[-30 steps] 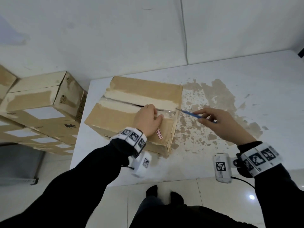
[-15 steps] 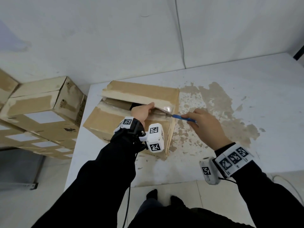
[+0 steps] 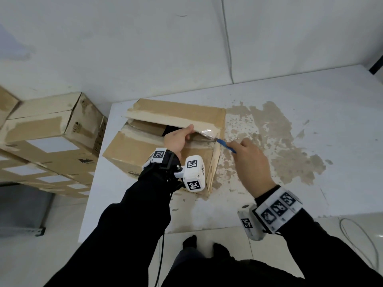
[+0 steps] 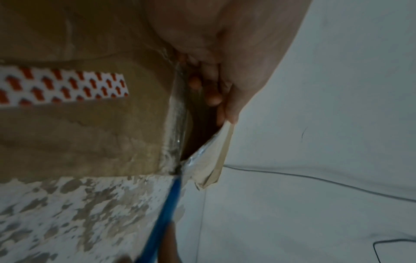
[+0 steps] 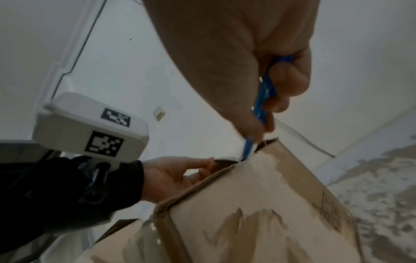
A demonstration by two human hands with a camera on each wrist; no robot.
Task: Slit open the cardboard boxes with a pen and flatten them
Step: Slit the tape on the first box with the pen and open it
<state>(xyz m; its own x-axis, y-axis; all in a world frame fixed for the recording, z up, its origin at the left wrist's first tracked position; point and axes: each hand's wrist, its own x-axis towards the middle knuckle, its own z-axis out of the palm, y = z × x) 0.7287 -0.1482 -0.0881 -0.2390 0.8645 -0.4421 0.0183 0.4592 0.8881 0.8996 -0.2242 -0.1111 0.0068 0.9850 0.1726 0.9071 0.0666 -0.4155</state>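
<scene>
Two hands work one cardboard box [image 3: 157, 146] on the desk [image 3: 300, 183]. Nearest the camera, the right hand [image 3: 251, 162] pinches a blue pen [image 3: 226, 144], fingers curled round the barrel; the right wrist view shows thumb and fingers closed on it. Pen long axis runs from the hand up and left, tip at the right end of the box's top seam, where clear tape [image 3: 207, 132] bunches at the corner. Left of it, the left hand [image 3: 178, 139] has its fingers hooked under the far flap [image 3: 176, 112] edge and thumb on top, gripping and lifting that flap; the left wrist view shows fingertips [image 4: 213, 97] inside the dark gap. Seam looks open along most of its length, last bit of tape at the right corner apparently not cut through.

Key relation: the uncut tape lies just ahead of the pen tip, at the box edge nearest the right hand, so the right hand is the nearer one. Seam runs left to right, pen roughly in line with it. Likely next move is a short pull toward the right hand while the left keeps the flap tensioned. Risk, as a guess: pen slips off the corner.

Farther left, beyond the desk edge, more sealed boxes [image 3: 47, 129] sit stacked against the wall [image 3: 145, 48], not yet flattened.
</scene>
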